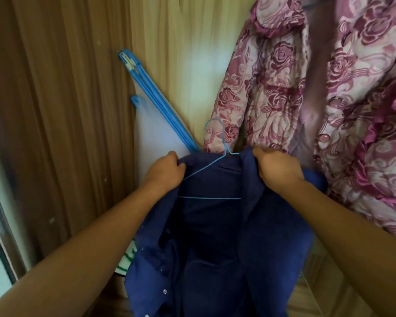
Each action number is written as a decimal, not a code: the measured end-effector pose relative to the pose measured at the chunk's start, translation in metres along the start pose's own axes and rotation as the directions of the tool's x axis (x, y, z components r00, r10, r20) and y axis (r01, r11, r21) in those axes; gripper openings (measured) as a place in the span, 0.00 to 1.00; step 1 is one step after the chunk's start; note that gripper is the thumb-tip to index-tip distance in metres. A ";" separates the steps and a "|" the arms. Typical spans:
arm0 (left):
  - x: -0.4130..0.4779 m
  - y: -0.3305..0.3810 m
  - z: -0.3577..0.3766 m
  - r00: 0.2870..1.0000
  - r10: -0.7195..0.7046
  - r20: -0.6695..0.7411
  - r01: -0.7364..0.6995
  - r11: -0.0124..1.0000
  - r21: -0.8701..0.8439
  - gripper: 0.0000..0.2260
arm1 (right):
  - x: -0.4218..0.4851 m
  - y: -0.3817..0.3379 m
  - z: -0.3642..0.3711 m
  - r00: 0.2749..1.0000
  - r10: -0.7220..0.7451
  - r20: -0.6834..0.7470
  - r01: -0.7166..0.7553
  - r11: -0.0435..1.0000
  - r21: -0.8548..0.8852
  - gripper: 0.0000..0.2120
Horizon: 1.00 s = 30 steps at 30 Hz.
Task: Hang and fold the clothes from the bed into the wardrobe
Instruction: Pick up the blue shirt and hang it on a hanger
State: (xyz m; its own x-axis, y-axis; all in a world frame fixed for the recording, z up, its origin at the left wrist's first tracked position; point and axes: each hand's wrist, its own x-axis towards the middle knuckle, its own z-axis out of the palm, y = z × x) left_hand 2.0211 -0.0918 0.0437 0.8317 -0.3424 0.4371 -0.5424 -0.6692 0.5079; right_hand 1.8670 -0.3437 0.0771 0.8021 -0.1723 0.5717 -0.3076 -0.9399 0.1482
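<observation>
Gripping the navy shirt [215, 236] at its shoulders, the left hand [164, 167] and the right hand [276, 167] each curl their fingers into the cloth on either side of the collar. Between them sits a blue wire hanger [209, 198], inside the open shirt front; its left sloping arm shows bare above the cloth, so I judge the shirt only partly seated on it.

The hanger's hook points up and away from the person, free of any rail, and its straight bar lies crosswise from left to right. The shirt's long axis runs from the collar at the far end down towards the person, with the open front facing the camera.

Just beyond the hook hangs a pink floral quilted garment [329, 99], apparently inside the wardrobe already, against its pale wooden back panel [181, 53]. A white bag with blue trim [156, 138] leans to the left.

Left to do, as I judge it: settle the shoulders and hook the hanger up. No rail shows, nor the bed, so what remains there cannot be told.
</observation>
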 end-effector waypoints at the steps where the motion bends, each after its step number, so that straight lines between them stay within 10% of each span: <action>1: 0.000 0.014 -0.003 1.000 0.012 0.001 -0.012 0.995 -0.103 0.08 | 0.003 -0.005 -0.004 0.999 0.024 -0.035 -0.023 0.999 0.035 0.15; 4: -0.010 0.053 -0.007 0.984 0.178 0.013 -0.167 0.947 -0.273 0.07 | 0.016 -0.021 -0.024 0.986 0.054 -0.158 -0.027 0.986 0.166 0.12; 8: -0.005 0.053 -0.023 0.873 0.398 -0.283 -0.369 0.917 0.154 0.15 | 0.034 -0.029 -0.066 0.934 0.008 -0.356 0.071 0.976 0.208 0.08; 30: 0.123 0.167 -0.139 0.773 0.371 -0.515 -0.374 0.922 0.103 0.27 | 0.078 0.041 -0.221 0.922 -0.003 -0.387 -0.083 0.975 -0.206 0.39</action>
State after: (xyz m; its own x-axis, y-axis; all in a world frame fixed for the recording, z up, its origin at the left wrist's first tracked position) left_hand 2.0164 -0.1543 0.2856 0.3801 -0.1732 0.9086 -0.7990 -0.5564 0.2282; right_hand 1.8035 -0.3308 0.3058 0.5423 -0.0420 0.8391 -0.4719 -0.8415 0.2628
